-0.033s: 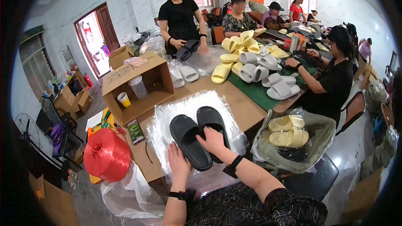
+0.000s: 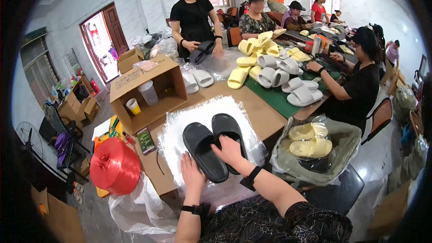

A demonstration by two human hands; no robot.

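Note:
A pair of black slide slippers, the left one (image 2: pixel 211 164) and the right one (image 2: pixel 227 128), rests side by side on a stack of clear plastic bags (image 2: pixel 173 141). My left hand (image 2: pixel 192 171) lies along the left slipper's outer edge, fingers stretched over the plastic. My right hand (image 2: pixel 228 152) reaches across the right slipper and grips it, with the thumb towards the left slipper. Some of the right hand's fingertips are hidden inside the slipper.
Left stand an open cardboard box (image 2: pixel 148 74) holding cups, a phone (image 2: pixel 146 141) and a red twine roll (image 2: pixel 114 166). Yellow slippers (image 2: pixel 310 141) lie in a lined bin (image 2: pixel 333 173) at right. Beyond are piled slippers (image 2: pixel 270 63) and co-workers, one standing with dark slippers (image 2: pixel 202 52).
The dark slippers in the standing co-worker's hands have tilted slightly upward. My hands and the black slippers have hardly moved.

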